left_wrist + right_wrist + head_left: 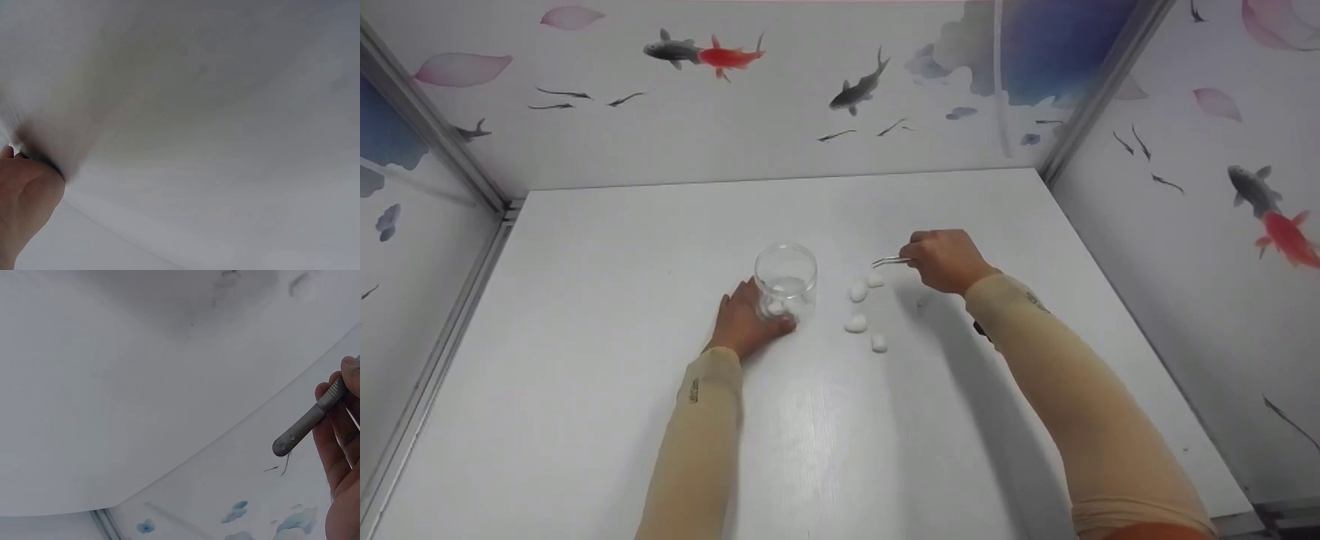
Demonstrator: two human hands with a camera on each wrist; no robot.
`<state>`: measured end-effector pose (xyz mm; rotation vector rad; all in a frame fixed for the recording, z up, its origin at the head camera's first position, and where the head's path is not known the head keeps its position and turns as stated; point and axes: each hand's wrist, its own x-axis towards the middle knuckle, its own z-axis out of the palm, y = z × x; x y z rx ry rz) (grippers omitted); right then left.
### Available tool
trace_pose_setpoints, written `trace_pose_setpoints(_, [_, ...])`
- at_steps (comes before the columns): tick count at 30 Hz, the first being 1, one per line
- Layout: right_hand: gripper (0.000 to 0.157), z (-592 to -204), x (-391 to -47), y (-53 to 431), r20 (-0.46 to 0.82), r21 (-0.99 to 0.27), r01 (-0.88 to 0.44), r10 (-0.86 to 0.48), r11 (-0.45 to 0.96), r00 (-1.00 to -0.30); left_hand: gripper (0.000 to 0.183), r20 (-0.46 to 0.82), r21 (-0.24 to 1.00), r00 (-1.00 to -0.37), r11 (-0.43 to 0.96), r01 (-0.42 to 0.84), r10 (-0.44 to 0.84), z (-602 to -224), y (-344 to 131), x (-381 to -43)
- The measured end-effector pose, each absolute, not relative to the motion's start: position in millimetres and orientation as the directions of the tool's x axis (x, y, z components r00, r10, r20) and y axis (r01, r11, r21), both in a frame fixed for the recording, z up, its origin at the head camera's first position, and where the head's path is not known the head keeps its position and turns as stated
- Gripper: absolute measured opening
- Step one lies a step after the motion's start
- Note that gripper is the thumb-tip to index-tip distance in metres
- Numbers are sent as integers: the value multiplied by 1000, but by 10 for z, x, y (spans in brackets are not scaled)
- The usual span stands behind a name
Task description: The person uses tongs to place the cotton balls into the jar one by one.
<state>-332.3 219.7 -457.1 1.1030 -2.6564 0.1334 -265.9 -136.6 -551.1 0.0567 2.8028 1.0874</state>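
Observation:
A clear round jar (786,264) stands on the white table, with several white cotton balls (776,306) in its bottom. My left hand (744,322) holds the jar low on its left side, thumb along the near side; in the left wrist view only part of that hand shows, and the jar is out of sight. To the right of the jar lie several loose cotton balls (856,323). Above and right of them, my right hand (949,259) pinches metal tweezers (306,427). Their bent tips point left in the head view, apart from the nearest cotton ball (874,280).
The white table (585,375) extends around both hands. A back wall (780,135) and side walls with painted fish and petals enclose it. Metal frame posts (1102,97) stand at the corners.

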Motion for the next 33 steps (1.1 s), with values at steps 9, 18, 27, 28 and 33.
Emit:
trace_pose_setpoints(9, [16,-4704,-3344,2322,226,31,-667,-655,745,-721,111,-106,673,-991,740,-9,85,-5515,-1377,-2657])
trace_pose_setpoints(18, [12,-4763,-3320,2358,217,7,-659,-645,752,-733,115,-137,697,-988,716,-44,72,-5501,-1368,-2643])
trace_pose_setpoints(27, [14,-4856,-3365,2327,206,-13,-645,-630,764,-749,113,-115,699,-990,715,-22,81,-5511,-1366,-2649])
trace_pose_setpoints(28, [14,-4864,-3370,2325,201,-11,-645,-630,764,-750,114,-114,697,-990,716,-21,83,-5514,-1367,-2651])
trace_pose_setpoints(33, [15,-4875,-3394,2301,187,-5,-642,-630,767,-754,114,-123,696,-990,718,-32,75,-5513,-1375,-2658])
